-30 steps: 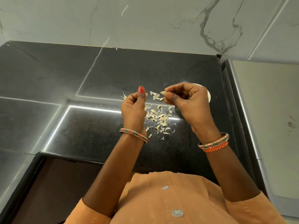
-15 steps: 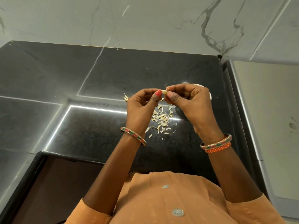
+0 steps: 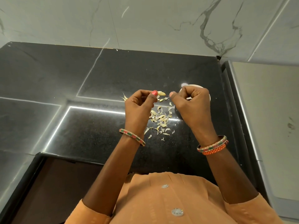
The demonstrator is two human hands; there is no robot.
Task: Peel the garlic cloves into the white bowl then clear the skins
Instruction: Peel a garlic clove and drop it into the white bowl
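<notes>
My right hand (image 3: 192, 104) covered most of the white bowl (image 3: 208, 96), so only a sliver of its rim showed past my knuckles, and I could not see what lay inside it. Whether those curled fingers held a scrap of skin I could not tell; the thumb tip stuck out toward the left and nothing showed against it. My left hand (image 3: 139, 105) pinched the garlic clove (image 3: 161, 93) between thumb and fingertip, its pale tip poking out to the right, the rest tucked behind the red nail.

Half a second earlier both hands had met on the clove. Now they stood apart, with a loose flake of skin (image 3: 163, 99) in the gap between them, whether falling or lying on the stone I could not tell.

The skins (image 3: 160, 118) lay scattered in a pile on the black granite counter (image 3: 80, 126) beneath and between my wrists, beside the bowl. A bright strip of light reflected across the stone. Behind it rose the white marble wall (image 3: 161, 21) with grey veins, and a pale surface (image 3: 267, 118) ran along the counter's right edge.
</notes>
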